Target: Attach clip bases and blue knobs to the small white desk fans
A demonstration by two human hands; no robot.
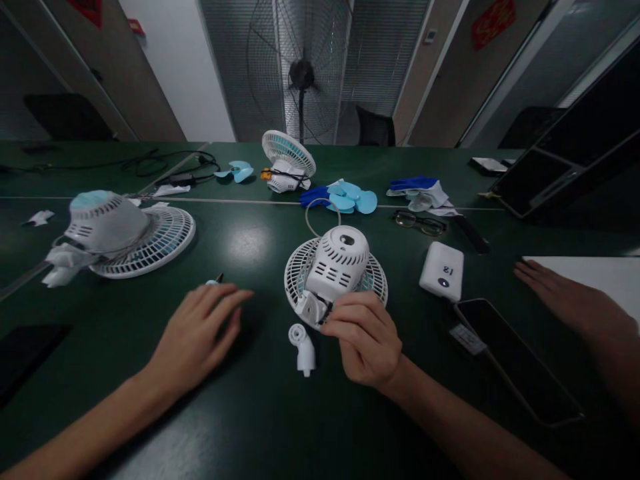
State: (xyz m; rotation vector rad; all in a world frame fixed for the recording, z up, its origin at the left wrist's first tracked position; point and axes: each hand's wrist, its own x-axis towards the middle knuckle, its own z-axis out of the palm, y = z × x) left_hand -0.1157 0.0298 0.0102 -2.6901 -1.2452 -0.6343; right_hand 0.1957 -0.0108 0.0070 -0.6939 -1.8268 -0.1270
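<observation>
A small white fan [340, 257] lies grille-down on the green table, its vented motor housing facing up. At its near side, by the hinge joint [311, 308], my right hand [367, 337] has thumb and fingers pinched together; a small dark part shows there, but what the fingers grip is hidden. My left hand [200, 327] rests low over the table to the left, fingers loosely stretched and holding nothing. Just beyond its fingers a small pointed thing [219, 278] with a light blue end is partly hidden. A white elbow-shaped plastic piece [303, 350] lies between my hands.
More fans lie at the left [113, 230] and the back [289, 160]. Light blue fan blades [353, 198], gloves [423, 193] and glasses [420, 223] sit farther off. A white power bank [442, 271], a phone [517, 360] and another person's hand [565, 293] are at right.
</observation>
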